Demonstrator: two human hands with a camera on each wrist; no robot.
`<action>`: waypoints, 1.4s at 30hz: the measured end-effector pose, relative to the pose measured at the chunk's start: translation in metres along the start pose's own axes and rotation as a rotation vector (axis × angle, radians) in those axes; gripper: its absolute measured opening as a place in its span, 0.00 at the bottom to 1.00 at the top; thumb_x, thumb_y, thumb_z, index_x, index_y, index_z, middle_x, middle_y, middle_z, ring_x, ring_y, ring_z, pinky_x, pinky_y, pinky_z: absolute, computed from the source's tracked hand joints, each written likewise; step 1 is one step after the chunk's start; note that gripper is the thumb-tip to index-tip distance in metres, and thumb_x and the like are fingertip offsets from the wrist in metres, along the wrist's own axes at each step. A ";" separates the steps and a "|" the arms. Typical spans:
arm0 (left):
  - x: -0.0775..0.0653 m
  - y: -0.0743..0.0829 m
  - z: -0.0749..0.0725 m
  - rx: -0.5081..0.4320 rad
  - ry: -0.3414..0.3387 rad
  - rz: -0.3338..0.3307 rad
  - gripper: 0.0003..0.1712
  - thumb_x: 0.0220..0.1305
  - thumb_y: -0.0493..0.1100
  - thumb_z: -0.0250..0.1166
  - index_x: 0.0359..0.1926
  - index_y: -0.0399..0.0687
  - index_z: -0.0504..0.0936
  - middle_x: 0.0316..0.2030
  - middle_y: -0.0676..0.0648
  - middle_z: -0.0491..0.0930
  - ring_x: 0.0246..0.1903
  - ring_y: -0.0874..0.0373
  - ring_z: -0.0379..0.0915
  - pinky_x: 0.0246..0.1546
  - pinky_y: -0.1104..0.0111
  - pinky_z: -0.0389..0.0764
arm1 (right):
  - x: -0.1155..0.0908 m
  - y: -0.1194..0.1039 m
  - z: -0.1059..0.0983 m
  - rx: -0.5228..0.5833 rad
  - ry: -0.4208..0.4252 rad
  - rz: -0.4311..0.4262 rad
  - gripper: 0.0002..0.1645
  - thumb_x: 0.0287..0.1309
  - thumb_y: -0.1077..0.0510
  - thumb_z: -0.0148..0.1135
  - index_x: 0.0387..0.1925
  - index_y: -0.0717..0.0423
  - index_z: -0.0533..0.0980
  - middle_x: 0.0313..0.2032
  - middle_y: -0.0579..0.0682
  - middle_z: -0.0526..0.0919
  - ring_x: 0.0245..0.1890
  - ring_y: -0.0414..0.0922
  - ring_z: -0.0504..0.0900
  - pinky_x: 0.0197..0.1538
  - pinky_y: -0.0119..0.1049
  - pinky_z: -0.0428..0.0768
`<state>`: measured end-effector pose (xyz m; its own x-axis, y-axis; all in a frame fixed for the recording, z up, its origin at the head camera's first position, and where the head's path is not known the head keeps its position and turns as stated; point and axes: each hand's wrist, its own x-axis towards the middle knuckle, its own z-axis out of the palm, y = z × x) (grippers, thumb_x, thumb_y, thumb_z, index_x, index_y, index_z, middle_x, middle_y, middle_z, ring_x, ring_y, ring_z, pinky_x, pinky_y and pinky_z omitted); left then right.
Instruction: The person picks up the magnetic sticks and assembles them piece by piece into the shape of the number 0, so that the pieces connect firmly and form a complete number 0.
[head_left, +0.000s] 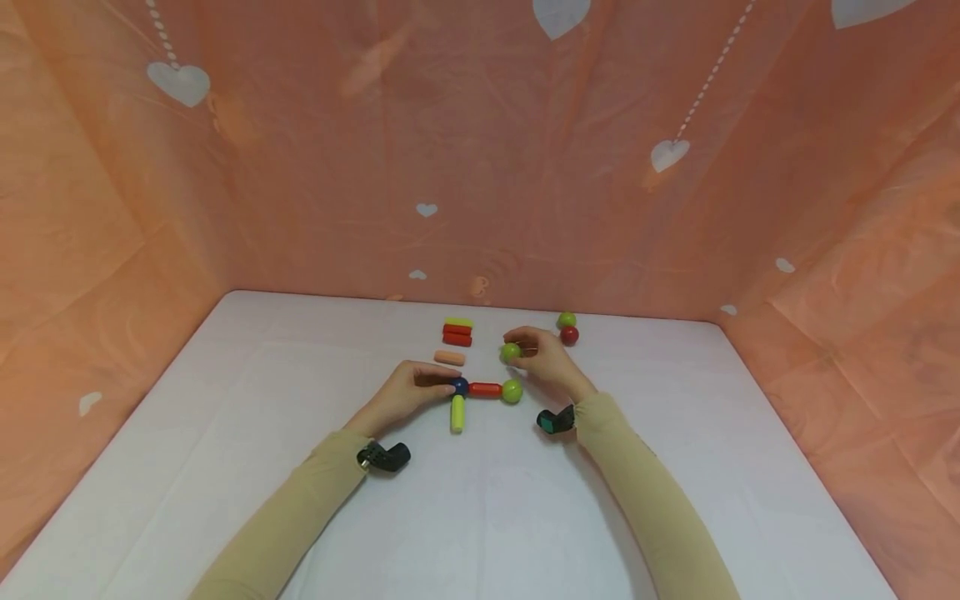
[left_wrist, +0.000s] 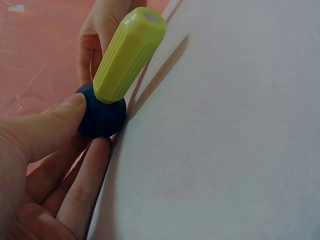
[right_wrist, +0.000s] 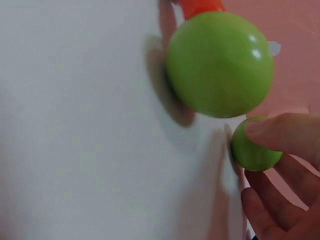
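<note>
Only the left wrist view shows the yellow-green rod [left_wrist: 129, 57] is grooved.

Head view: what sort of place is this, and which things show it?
Probably a screened tabletop booth for filming handwork: a white table, orange heart-patterned sheeting along its far and side edges, and a black device at each wrist.

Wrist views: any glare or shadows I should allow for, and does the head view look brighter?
Right wrist: dim, two bright glints on the nearer green ball, soft shadows on the white table; left wrist: also dim, a narrow brownish shadow beside the yellow-green rod; head: yes, brighter, with a faint shadow along the right sleeve.
</note>
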<state>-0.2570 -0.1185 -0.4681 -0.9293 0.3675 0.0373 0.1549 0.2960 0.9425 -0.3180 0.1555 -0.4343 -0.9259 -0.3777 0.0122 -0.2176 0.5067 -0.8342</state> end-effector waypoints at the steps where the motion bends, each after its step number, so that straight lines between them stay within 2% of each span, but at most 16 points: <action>1: 0.000 0.000 0.000 0.004 0.000 0.001 0.17 0.60 0.43 0.69 0.51 0.54 0.84 0.50 0.54 0.81 0.54 0.57 0.72 0.59 0.59 0.69 | 0.000 0.000 0.000 0.002 0.004 0.000 0.23 0.56 0.65 0.67 0.55 0.58 0.75 0.52 0.51 0.78 0.52 0.50 0.76 0.58 0.42 0.74; 7: 0.001 0.001 0.000 0.006 0.003 0.006 0.16 0.60 0.42 0.68 0.51 0.54 0.84 0.49 0.54 0.81 0.53 0.57 0.73 0.58 0.60 0.70 | -0.002 0.003 0.001 0.020 0.025 0.009 0.21 0.57 0.65 0.66 0.53 0.57 0.76 0.52 0.51 0.78 0.50 0.50 0.77 0.56 0.41 0.75; 14: -0.001 0.002 -0.001 0.016 0.002 -0.005 0.17 0.60 0.44 0.69 0.51 0.54 0.84 0.49 0.55 0.81 0.54 0.57 0.72 0.59 0.58 0.69 | -0.009 0.004 -0.002 0.030 0.077 -0.061 0.22 0.56 0.66 0.67 0.53 0.63 0.75 0.51 0.57 0.78 0.48 0.53 0.79 0.54 0.44 0.76; 18: -0.003 0.001 -0.001 0.012 0.001 -0.008 0.17 0.59 0.45 0.69 0.51 0.54 0.84 0.48 0.55 0.81 0.53 0.57 0.73 0.59 0.58 0.69 | -0.014 0.003 -0.005 0.053 0.086 -0.077 0.23 0.55 0.66 0.67 0.53 0.65 0.75 0.51 0.57 0.79 0.48 0.52 0.80 0.54 0.42 0.77; 22: -0.002 0.000 -0.002 0.013 -0.009 -0.001 0.17 0.59 0.45 0.69 0.51 0.55 0.84 0.48 0.55 0.81 0.52 0.57 0.73 0.58 0.58 0.69 | -0.023 -0.002 -0.010 0.060 0.115 -0.074 0.23 0.57 0.62 0.67 0.54 0.62 0.75 0.50 0.53 0.79 0.49 0.49 0.79 0.55 0.41 0.76; 26: -0.001 0.001 -0.002 0.017 -0.008 0.002 0.17 0.60 0.45 0.69 0.51 0.56 0.84 0.49 0.55 0.81 0.53 0.57 0.72 0.59 0.57 0.69 | -0.033 -0.011 -0.015 0.101 0.140 -0.119 0.22 0.58 0.61 0.67 0.54 0.62 0.75 0.50 0.55 0.79 0.51 0.50 0.78 0.57 0.44 0.75; 29: 0.000 0.002 -0.002 0.016 -0.004 -0.004 0.17 0.60 0.45 0.69 0.51 0.56 0.84 0.48 0.55 0.81 0.53 0.57 0.72 0.59 0.58 0.68 | -0.042 -0.017 -0.015 0.147 0.127 -0.151 0.22 0.57 0.62 0.67 0.53 0.62 0.76 0.49 0.57 0.80 0.51 0.53 0.78 0.56 0.45 0.75; 37: -0.001 0.002 -0.003 0.024 -0.005 -0.003 0.17 0.60 0.46 0.69 0.51 0.55 0.84 0.48 0.55 0.81 0.53 0.57 0.72 0.60 0.57 0.67 | -0.069 -0.028 0.004 0.248 0.024 -0.113 0.21 0.57 0.64 0.67 0.52 0.58 0.76 0.49 0.52 0.80 0.50 0.50 0.78 0.53 0.35 0.77; 42: 0.000 0.002 -0.002 0.037 -0.003 0.031 0.18 0.60 0.45 0.69 0.51 0.52 0.84 0.48 0.54 0.82 0.51 0.58 0.74 0.57 0.59 0.70 | -0.086 -0.046 0.018 0.253 -0.046 -0.162 0.20 0.55 0.69 0.66 0.51 0.66 0.76 0.48 0.59 0.80 0.50 0.57 0.78 0.54 0.45 0.76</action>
<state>-0.2573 -0.1194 -0.4657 -0.9229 0.3795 0.0654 0.1960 0.3166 0.9281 -0.2227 0.1506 -0.4065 -0.8692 -0.4755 0.1358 -0.2717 0.2298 -0.9345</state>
